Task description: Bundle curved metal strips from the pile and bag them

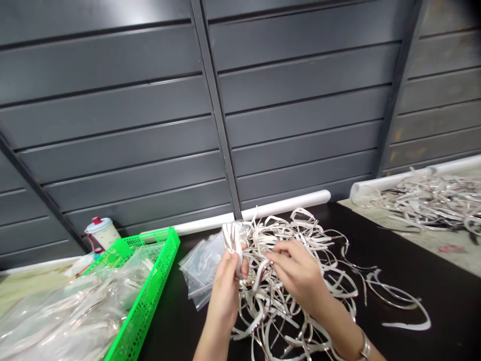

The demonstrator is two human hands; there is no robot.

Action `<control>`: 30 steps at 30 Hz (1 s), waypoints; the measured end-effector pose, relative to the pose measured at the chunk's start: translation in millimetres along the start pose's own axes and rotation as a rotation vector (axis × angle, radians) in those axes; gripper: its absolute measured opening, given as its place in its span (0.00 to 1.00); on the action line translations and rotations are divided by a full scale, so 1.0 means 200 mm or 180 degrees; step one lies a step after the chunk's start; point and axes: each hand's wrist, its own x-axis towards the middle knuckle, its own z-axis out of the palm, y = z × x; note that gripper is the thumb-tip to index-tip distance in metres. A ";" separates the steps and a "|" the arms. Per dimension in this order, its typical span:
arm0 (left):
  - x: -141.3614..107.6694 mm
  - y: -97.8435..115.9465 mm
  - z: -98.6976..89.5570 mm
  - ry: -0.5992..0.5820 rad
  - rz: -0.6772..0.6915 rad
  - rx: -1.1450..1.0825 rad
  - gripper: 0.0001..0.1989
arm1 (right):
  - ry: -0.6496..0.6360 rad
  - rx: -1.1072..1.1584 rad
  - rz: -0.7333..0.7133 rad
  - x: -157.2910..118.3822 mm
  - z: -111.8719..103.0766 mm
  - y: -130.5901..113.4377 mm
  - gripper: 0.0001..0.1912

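My left hand is closed around a small bundle of curved white-and-metallic strips held upright. To its right, my right hand pinches one curved strip, its lower end hanging between the two hands. Beneath and around both hands spreads a tangled heap of the same strips, some white-faced, some showing shiny silvery edges. Clear plastic bags lie in a flat stack just left of my left hand. The exact kind of strip cannot be made out.
A green plastic crate on the left holds filled clear bags. Behind it stands a bottle with a red cap. Another strip pile lies at the far right. White rolls run along the grey panelled wall behind the black table.
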 end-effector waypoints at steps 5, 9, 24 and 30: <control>0.01 0.01 -0.01 0.0192 0.0117 0.0047 0.18 | -0.0222 -0.0022 0.1546 -0.02 -0.04 0.17 0.11; 0.00 0.01 0.01 0.0168 0.0058 0.0047 0.18 | -0.0715 0.1250 0.2467 -0.03 -0.03 0.21 0.15; -0.01 0.00 0.02 0.0020 0.0051 0.0220 0.17 | -0.0663 0.2788 0.3086 -0.01 0.06 0.24 0.26; -0.02 0.01 0.04 -0.0053 0.0093 0.0482 0.18 | -0.0899 0.3553 0.2871 0.00 0.04 0.18 0.19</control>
